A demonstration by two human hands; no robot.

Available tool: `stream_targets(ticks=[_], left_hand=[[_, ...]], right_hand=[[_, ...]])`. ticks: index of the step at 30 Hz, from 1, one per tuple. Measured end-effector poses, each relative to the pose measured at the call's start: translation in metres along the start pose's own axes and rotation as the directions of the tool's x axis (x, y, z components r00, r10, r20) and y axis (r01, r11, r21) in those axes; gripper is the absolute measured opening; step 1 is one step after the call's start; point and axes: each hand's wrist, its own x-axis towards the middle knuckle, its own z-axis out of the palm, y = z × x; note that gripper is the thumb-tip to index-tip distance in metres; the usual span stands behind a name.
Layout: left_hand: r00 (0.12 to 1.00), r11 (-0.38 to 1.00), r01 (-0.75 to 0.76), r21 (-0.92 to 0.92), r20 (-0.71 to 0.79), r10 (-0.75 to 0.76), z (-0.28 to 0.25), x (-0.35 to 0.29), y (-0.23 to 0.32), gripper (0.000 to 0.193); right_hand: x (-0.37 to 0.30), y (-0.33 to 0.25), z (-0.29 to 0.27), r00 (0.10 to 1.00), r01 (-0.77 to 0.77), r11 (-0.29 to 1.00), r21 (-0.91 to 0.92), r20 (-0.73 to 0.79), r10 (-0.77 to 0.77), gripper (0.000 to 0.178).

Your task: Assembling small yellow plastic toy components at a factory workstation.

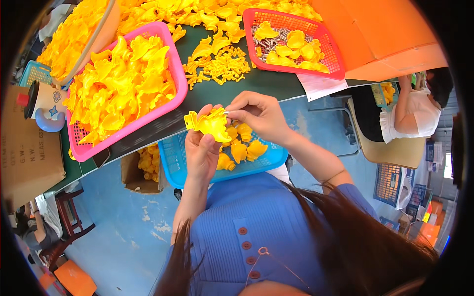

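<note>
In front of my chest, my left hand [201, 154] holds a hollow yellow plastic shell [212, 126] between thumb and fingers. A small silvery metal piece [226, 112] is pinched by my right hand [260, 116] at the shell's right end; its exact shape is mostly covered by my fingers. Below both hands, a blue basket [174, 170] carries several rounded yellow plastic pieces [239, 151]. To the left on the table is a pink basket [182, 74] heaped with yellow shells [123, 81]. Small yellow plastic parts [222, 66] lie piled beyond my hands.
On the green table [279, 84], a red basket [316, 73] holds small metal cylinders and yellow shells. An orange box [380, 34] stands at far right, a cream tumbler [51, 98] at left. Under the table edge sits a cardboard box [139, 186]. Another person [417, 116] sits at right.
</note>
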Motion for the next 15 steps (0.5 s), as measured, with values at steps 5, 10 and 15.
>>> stream_targets(ticks=[5,10,15], left_hand=[[0.999,0.999,0.044,-0.016,-0.024,-0.044,-0.006,0.0,-0.002,0.064],[0.994,0.998,0.057,0.026,-0.094,-0.054,-0.009,-0.004,0.0,0.063],[0.994,0.997,0.072,0.017,-0.085,-0.07,-0.011,-0.008,0.002,0.063]], right_hand=[[0.023,-0.02,-0.049,0.988,0.151,0.812,-0.564,0.057,-0.144,0.009],[0.071,-0.033,-0.16,0.973,-0.027,0.307,-0.951,-0.096,-0.211,0.016],[0.086,-0.007,-0.194,0.992,0.083,0.158,-0.984,0.067,-0.107,0.018]])
